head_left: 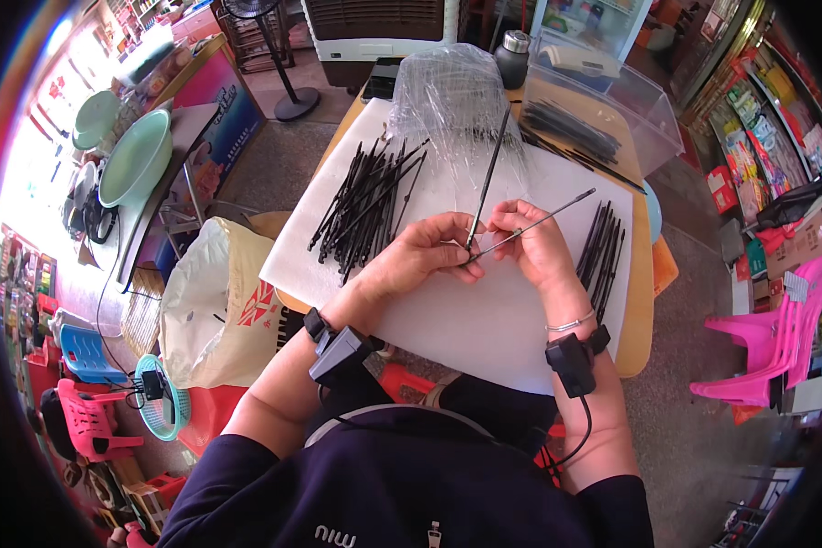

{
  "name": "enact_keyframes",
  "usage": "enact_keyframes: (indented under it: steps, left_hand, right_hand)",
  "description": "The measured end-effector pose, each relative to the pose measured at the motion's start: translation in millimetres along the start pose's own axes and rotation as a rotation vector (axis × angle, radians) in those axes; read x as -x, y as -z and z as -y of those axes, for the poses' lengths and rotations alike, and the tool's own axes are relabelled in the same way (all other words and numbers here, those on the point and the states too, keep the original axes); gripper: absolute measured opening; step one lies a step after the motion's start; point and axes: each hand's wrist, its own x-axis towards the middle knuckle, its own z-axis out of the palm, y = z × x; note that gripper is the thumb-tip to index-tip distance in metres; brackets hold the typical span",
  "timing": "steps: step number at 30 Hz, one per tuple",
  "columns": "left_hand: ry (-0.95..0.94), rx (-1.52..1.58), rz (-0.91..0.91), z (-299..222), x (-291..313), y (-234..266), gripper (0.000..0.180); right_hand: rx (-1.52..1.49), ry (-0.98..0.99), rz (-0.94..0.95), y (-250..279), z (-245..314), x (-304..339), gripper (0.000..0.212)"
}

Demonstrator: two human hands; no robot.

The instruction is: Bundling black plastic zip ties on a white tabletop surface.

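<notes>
Both hands meet over a white foam board (447,329). My left hand (420,256) is closed on a thin black rod (491,169), which points up and away from me. Beside it, my right hand (534,242) pinches a second thin black rod (566,204), slanting up to the right. The lower ends of both rods come close together at the left fingertips; whether they touch I cannot tell. Left of the hands lies a loose heap of black rods (365,205). To the right, a smaller, neater row of black rods (603,256) lies near my right wrist.
Clear plastic wrapping (447,91) covers the board's far edge. Behind it stand a dark flask (512,59) and a clear plastic box (653,123) with more black rods near it. A cream sack (215,310) stands left of the wooden table (641,320); pink chairs (767,333) are at right.
</notes>
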Motion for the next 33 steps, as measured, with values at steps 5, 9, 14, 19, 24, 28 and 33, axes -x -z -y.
enact_keyframes:
  steps: [5, 9, 14, 19, 24, 28, 33]
  left_hand:
    - [-0.017, -0.13, -0.068, 6, -3, 7, 0.014]
    - [-0.112, -0.111, -0.328, 9, -4, 5, 0.012]
    - [-0.124, -0.264, -0.351, 15, -6, 0, 0.012]
    - [-0.098, -0.318, -0.355, 11, -4, 1, 0.012]
    - [-0.219, -0.273, -0.358, 17, -4, 4, 0.009]
    - [-0.108, -0.448, -0.35, 8, -1, -5, 0.009]
    - [-0.207, -0.45, -0.351, 20, -5, 4, 0.015]
  right_hand:
    - [0.035, 0.102, 0.085, -9, 4, 9, 0.016]
    - [0.095, 0.2, 0.299, -18, 11, 18, 0.028]
    - [0.144, 0.164, 0.251, -18, 9, 18, 0.031]
    - [0.144, 0.162, 0.248, -26, 8, 21, 0.021]
    - [0.169, 0.156, 0.207, -16, 6, 15, 0.013]
    - [0.215, 0.172, 0.211, -15, 8, 16, 0.013]
    - [0.186, 0.205, 0.244, -19, 8, 18, 0.016]
